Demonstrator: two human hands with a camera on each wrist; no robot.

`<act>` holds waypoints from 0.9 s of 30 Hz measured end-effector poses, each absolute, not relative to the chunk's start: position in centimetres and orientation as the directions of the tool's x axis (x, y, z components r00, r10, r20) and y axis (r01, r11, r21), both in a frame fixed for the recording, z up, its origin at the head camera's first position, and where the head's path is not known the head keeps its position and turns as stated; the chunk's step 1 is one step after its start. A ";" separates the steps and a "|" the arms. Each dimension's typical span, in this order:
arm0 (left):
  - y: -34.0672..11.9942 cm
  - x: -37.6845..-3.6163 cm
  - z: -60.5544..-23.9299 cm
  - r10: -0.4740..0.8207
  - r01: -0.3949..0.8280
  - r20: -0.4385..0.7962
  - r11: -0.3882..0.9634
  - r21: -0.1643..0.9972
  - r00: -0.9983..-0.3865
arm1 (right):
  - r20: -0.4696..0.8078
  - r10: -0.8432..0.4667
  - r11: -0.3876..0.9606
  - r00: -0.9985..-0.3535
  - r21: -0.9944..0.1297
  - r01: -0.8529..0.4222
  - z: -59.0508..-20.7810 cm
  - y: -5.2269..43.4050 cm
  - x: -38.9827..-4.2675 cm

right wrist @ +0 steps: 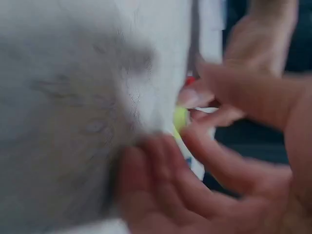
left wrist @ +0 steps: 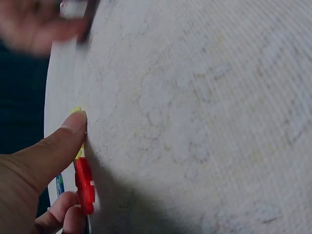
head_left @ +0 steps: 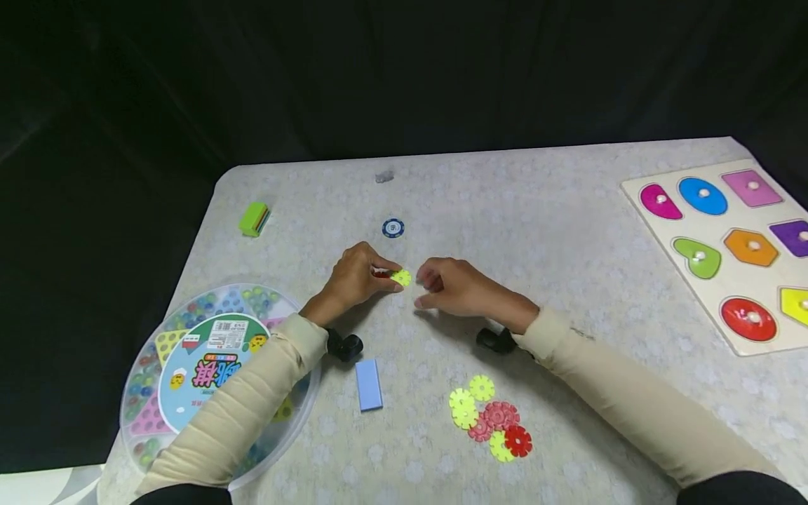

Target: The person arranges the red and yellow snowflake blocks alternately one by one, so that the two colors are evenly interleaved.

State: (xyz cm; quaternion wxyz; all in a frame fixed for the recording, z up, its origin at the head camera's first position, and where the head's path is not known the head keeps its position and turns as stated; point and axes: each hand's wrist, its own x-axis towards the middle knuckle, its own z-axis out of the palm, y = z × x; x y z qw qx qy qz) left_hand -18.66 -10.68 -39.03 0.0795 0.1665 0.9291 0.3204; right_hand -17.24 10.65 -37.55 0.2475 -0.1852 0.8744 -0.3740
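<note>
My left hand (head_left: pixel 386 275) pinches a yellow snowflake disc (head_left: pixel 400 278) joined with a red snowflake disc (head_left: pixel 381 273), just above the table's middle. In the left wrist view the thumb (left wrist: pixel 58 146) presses on the yellow disc (left wrist: pixel 76 111), and the red disc (left wrist: pixel 84 184) sits edge-on below it against the other fingers. My right hand (head_left: pixel 429 286) hovers a short way right of the discs with fingers loosely curled and holds nothing. The right wrist view is blurred; the yellow disc (right wrist: pixel 180 118) shows beyond the right hand's fingers (right wrist: pixel 161 175).
A pile of yellow, pink and red snowflake discs (head_left: pixel 489 419) lies near the front. A blue flat block (head_left: pixel 369 384), a blue chip (head_left: pixel 393 228), a green block (head_left: pixel 254 219), a round clear lidded container (head_left: pixel 198 365) and a shape puzzle board (head_left: pixel 731 280) are around.
</note>
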 end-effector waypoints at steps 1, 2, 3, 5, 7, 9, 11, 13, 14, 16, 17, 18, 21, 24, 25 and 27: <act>-10.6 -18.8 -38.9 0.351 0.250 -0.045 0.744 0.620 -0.935 | -0.304 -0.546 0.655 -0.781 -0.736 -0.172 -37.1 11.6 -16.6; -10.6 -18.9 -38.8 0.343 0.241 -0.049 0.748 0.618 -0.938 | -0.311 -0.582 0.651 -0.752 -0.733 -0.200 -36.7 12.6 -15.8; -10.5 -19.0 -38.7 0.335 0.233 -0.053 0.752 0.616 -0.941 | -0.327 -0.612 0.647 -0.720 -0.731 -0.219 -36.4 13.7 -15.0; -10.5 -19.1 -38.5 0.326 0.219 -0.069 0.763 0.608 -0.943 | -0.344 -0.663 0.632 -0.665 -0.733 -0.252 -36.2 15.6 -13.3; -10.5 -19.1 -38.5 0.324 0.213 -0.080 0.768 0.603 -0.943 | -0.355 -0.692 0.625 -0.629 -0.730 -0.276 -36.0 17.3 -11.6; -10.5 -19.0 -38.6 0.322 0.205 -0.089 0.768 0.607 -0.942 | -0.351 -0.708 0.617 -0.613 -0.730 -0.295 -35.9 18.5 -10.0; -10.5 -19.0 -38.7 0.323 0.203 -0.091 0.764 0.612 -0.942 | -0.317 -0.726 0.599 -0.611 -0.727 -0.334 -36.1 19.1 -8.7; -10.5 -18.9 -38.9 0.319 0.199 -0.088 0.760 0.619 -0.943 | -0.282 -0.737 0.579 -0.615 -0.734 -0.357 -36.4 19.4 -7.8; -10.5 -18.9 -39.0 0.319 0.199 -0.086 0.757 0.622 -0.944 | -0.267 -0.738 0.570 -0.619 -0.738 -0.361 -36.6 19.5 -7.5; -10.5 -18.8 -39.1 0.318 0.198 -0.082 0.752 0.628 -0.945 | -0.254 -0.731 0.569 -0.633 -0.739 -0.360 -36.9 19.5 -7.2; -10.6 -18.8 -39.2 0.318 0.200 -0.079 0.751 0.629 -0.945 | -0.254 -0.723 0.572 -0.642 -0.742 -0.350 -37.0 19.5 -7.2; -10.6 -18.8 -39.2 0.320 0.203 -0.077 0.750 0.630 -0.944 | -0.262 -0.714 0.577 -0.649 -0.746 -0.334 -37.0 19.5 -7.3; -10.6 -18.8 -39.5 0.326 0.209 -0.075 0.749 0.629 -0.942 | -0.298 -0.694 0.601 -0.655 -0.742 -0.298 -37.0 19.4 -7.3; -10.6 -18.8 -39.5 0.331 0.219 -0.066 0.749 0.626 -0.941 | -0.319 -0.699 0.596 -0.640 -0.754 -0.275 -36.9 19.4 -7.6; -10.6 -18.8 -39.5 0.331 0.220 -0.064 0.747 0.627 -0.942 | -0.330 -0.705 0.587 -0.627 -0.768 -0.257 -36.8 19.5 -7.8; -10.7 -18.8 -39.5 0.331 0.224 -0.058 0.746 0.627 -0.942 | -0.321 -0.725 0.550 -0.609 -0.803 -0.231 -36.6 19.7 -8.6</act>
